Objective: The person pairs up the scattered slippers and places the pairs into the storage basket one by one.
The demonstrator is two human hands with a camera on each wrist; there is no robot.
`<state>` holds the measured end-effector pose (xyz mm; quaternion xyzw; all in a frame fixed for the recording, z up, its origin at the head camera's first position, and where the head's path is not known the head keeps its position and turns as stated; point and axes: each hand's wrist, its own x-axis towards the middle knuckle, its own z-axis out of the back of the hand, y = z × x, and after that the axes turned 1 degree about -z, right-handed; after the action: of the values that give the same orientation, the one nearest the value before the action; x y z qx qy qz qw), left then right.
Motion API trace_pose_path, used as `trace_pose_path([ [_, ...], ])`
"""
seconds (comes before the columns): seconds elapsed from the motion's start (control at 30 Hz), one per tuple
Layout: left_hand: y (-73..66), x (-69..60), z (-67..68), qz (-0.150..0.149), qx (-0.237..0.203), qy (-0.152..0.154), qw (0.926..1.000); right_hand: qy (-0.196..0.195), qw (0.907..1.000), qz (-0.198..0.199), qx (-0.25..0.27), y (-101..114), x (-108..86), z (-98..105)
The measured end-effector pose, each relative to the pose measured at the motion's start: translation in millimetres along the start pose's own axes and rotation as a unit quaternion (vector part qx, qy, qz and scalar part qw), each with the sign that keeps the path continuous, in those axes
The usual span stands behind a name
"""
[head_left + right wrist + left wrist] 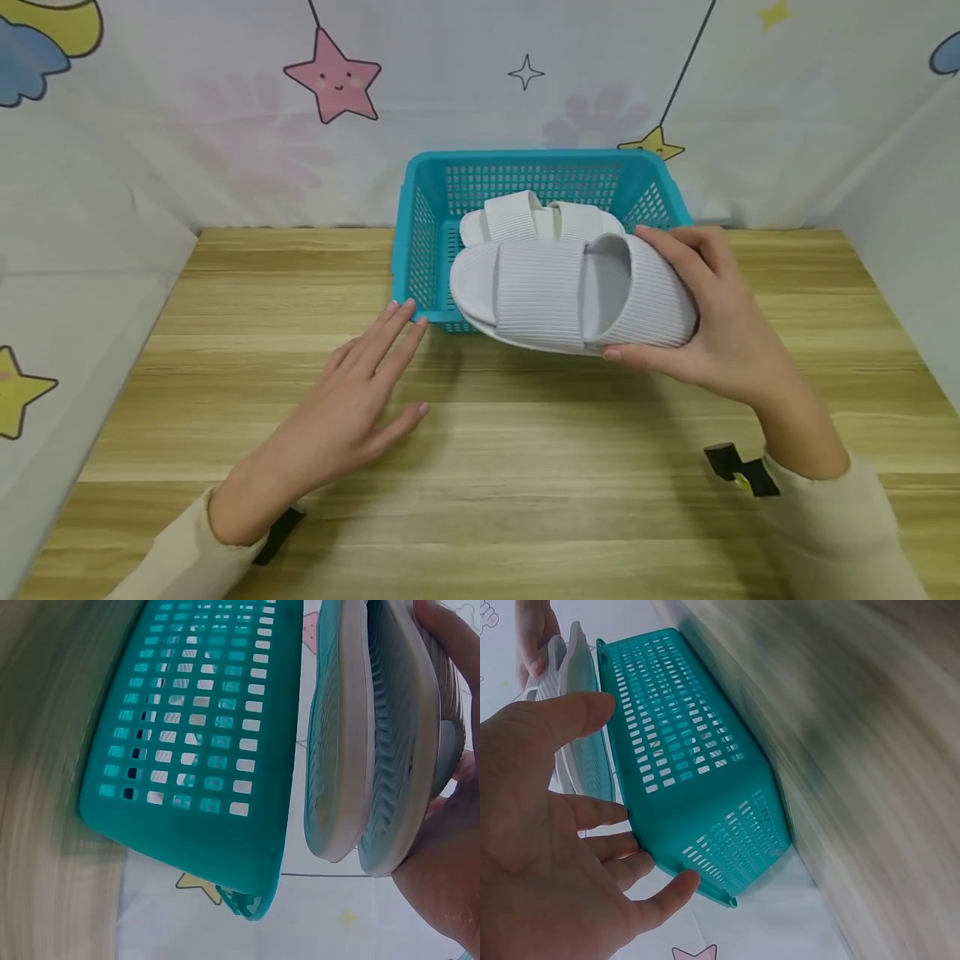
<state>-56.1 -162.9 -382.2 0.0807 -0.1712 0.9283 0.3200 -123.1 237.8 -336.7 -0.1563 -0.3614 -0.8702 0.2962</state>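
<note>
My right hand grips a pair of white ribbed slippers by one end, thumb on the near side and fingers on the far side. The two are stacked, and in the right wrist view their soles show side by side. They are over the front part of a teal perforated basket, above its rim. Inside the basket lie other white slippers, partly hidden by the held pair. With fingers extended, my left hand is at the basket's front left corner, its fingertips touching the rim.
The basket stands at the back of a wood-grain table, close to a white cloth backdrop printed with stars and clouds. White cloth also runs along both sides. A dark wrist-worn device is at the right sleeve.
</note>
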Motion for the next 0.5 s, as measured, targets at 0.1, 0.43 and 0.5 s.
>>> trace_pose_path([
  [0.1, 0.3, 0.2, 0.0, 0.002, -0.003, 0.002, 1.0000, 0.000, 1.0000, -0.009, -0.001, -3.1, 5.8, 1.3],
  [0.43, 1.1, -0.5, -0.1, 0.003, -0.003, 0.002, 1.0000, -0.036, 0.9969, -0.070, -0.012, -11.7, 25.1, -6.8],
  [0.5, 1.3, -0.4, -0.2, 0.002, -0.003, 0.002, 1.0000, -0.037, 0.9962, -0.077, -0.014, -11.8, 28.6, -8.5],
])
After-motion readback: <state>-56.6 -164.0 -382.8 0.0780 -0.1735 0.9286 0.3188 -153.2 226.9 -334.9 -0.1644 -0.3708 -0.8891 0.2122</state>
